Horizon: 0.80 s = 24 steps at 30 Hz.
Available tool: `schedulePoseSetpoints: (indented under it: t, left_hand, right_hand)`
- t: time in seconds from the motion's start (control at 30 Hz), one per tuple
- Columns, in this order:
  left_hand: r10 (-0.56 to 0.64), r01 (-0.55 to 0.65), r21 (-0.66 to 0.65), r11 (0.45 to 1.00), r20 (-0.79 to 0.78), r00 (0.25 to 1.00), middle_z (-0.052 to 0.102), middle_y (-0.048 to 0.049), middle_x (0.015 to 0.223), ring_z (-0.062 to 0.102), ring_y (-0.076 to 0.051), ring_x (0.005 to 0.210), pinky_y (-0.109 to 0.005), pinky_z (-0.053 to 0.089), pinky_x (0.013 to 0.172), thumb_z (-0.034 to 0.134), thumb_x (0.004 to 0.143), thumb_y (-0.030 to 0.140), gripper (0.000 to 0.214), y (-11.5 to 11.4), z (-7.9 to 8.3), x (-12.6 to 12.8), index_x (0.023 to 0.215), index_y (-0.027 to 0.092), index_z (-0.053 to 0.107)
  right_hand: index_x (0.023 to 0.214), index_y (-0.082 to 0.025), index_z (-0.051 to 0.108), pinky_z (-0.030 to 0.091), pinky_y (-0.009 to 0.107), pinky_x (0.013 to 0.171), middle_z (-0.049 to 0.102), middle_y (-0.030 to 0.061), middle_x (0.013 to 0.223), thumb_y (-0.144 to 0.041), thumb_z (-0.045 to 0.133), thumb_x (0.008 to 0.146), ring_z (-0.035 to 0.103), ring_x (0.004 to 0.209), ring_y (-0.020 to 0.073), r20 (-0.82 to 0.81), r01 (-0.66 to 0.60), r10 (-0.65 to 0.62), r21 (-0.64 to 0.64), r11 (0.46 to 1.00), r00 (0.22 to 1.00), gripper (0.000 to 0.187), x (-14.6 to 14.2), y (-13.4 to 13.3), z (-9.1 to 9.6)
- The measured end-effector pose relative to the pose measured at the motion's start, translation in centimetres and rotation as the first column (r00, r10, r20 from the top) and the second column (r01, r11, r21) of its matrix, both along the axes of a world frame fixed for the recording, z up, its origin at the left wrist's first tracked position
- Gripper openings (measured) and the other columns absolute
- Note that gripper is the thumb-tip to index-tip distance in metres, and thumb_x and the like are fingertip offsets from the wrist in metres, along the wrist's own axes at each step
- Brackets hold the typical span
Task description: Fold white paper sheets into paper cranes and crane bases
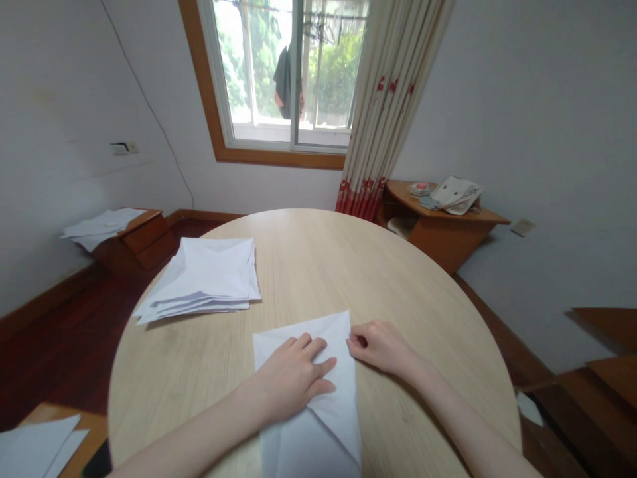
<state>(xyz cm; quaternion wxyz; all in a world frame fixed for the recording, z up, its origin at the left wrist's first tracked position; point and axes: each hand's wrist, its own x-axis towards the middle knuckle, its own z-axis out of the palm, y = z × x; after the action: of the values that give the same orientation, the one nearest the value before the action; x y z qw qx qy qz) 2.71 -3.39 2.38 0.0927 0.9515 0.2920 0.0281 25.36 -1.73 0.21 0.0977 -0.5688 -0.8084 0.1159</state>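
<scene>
The left hand (293, 378) lies flat, fingers spread, pressing the folded paper (318, 398) to the bench (398, 279); the right hand (381, 345), fingers curled, seems to pinch its right edge.

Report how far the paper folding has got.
Done: a pile of folded sheets lies on the round table. In hand: left hand presses a partly folded sheet flat; right hand pinches its edge. Left: probably the flat sheets at lower left.
</scene>
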Motion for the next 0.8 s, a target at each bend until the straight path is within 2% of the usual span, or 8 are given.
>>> schedulePoseSetpoints:
  t: [0.23, 0.53, 0.8]
  left_hand:
    - [0.005, -0.005, 0.006, 1.000, 0.005, 1.000, 0.059, -0.0095, 0.118, 0.053, -0.026, 0.102, -0.037, 0.046, 0.084, 0.049, 0.096, 0.041, 0.036, -0.1, 0.0, 0.0, 0.125, 0.022, 0.059]
    - [0.000, 0.000, 0.029, 1.000, -0.012, 1.000, 0.058, -0.0094, 0.117, 0.053, -0.027, 0.102, -0.038, 0.046, 0.081, 0.049, 0.095, 0.041, 0.036, -0.1, -0.2, 0.1, 0.124, 0.021, 0.059]
    - [0.004, -0.003, 0.005, 1.000, -0.045, 0.999, 0.058, -0.0104, 0.121, 0.053, -0.028, 0.104, -0.040, 0.048, 0.083, 0.049, 0.096, 0.040, 0.037, -0.1, 0.2, 0.3, 0.126, 0.021, 0.058]
  right_hand:
    - [0.060, -0.020, 0.060, 0.024, 0.026, 0.053, 0.064, 0.0022, 0.058, -0.026, 0.052, 0.085, 0.054, 0.055, 0.0155, 0.000, 0.150, -0.150, 0.082, 0.985, 0.989, 0.027, 0.5, 1.2, -0.9]
    - [0.064, -0.019, 0.063, 0.031, 0.024, 0.054, 0.065, 0.0020, 0.059, -0.028, 0.049, 0.088, 0.057, 0.055, 0.0151, -0.050, 0.282, -0.278, 0.078, 0.956, 0.959, 0.029, 0.4, 2.7, -0.9]
    - [0.068, -0.019, 0.065, 0.026, 0.025, 0.051, 0.068, 0.0033, 0.063, -0.027, 0.049, 0.090, 0.060, 0.058, 0.0159, 0.009, 0.349, -0.352, 0.102, 0.931, 0.936, 0.028, -0.1, 3.0, -1.1]
